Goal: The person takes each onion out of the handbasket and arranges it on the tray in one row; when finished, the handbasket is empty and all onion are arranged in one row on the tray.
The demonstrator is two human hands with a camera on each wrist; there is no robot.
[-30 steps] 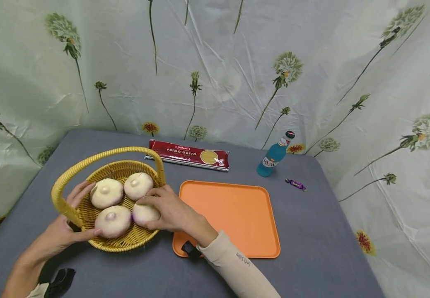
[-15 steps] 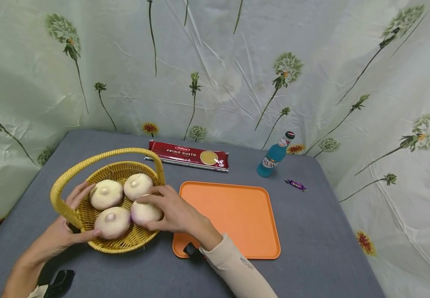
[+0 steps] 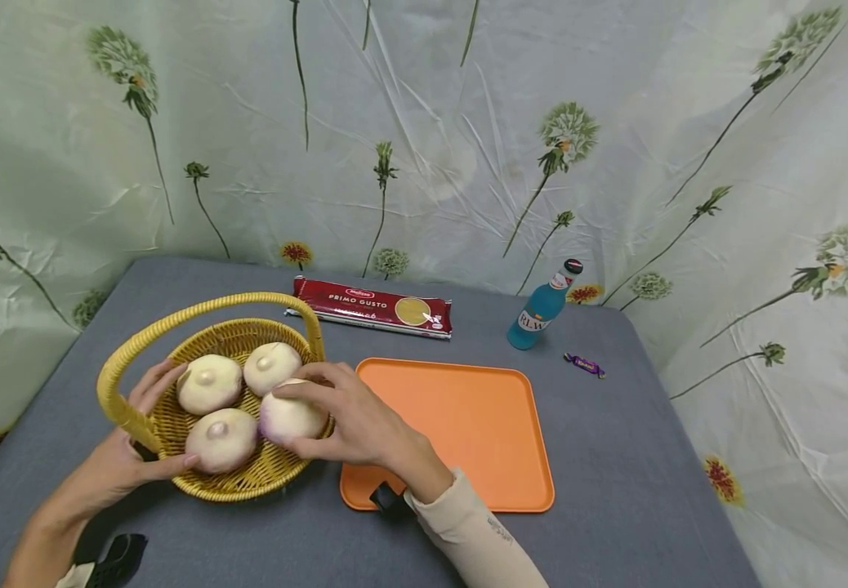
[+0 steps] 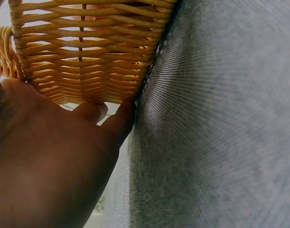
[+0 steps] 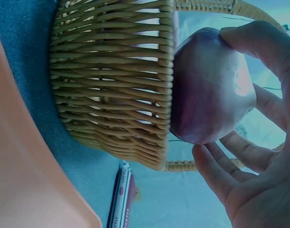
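A yellow wicker basket (image 3: 247, 487) with an arched handle stands at the left of the table, with white-and-purple turnips (image 3: 209, 384) inside. My left hand (image 3: 118, 461) holds the basket at its left side, its thumb over the near rim. In the left wrist view the fingers (image 4: 119, 121) lie against the woven wall. My right hand (image 3: 358, 420) grips one turnip (image 3: 292, 412) between thumb and fingers at the basket's right rim. The right wrist view has this turnip (image 5: 211, 90) raised at the rim, mostly above it. Three other turnips rest in the basket.
An orange tray (image 3: 461, 433) lies right of the basket, partly under the right forearm. Behind are a red spaghetti pack (image 3: 372, 307) and a blue bottle (image 3: 542, 309). A small purple-wrapped candy (image 3: 584, 365) lies at the right. A floral curtain (image 3: 439, 147) hangs behind the table.
My right hand has lifted the turnip slightly up and to the right, to the basket's rim. The left hand and the basket have barely moved.
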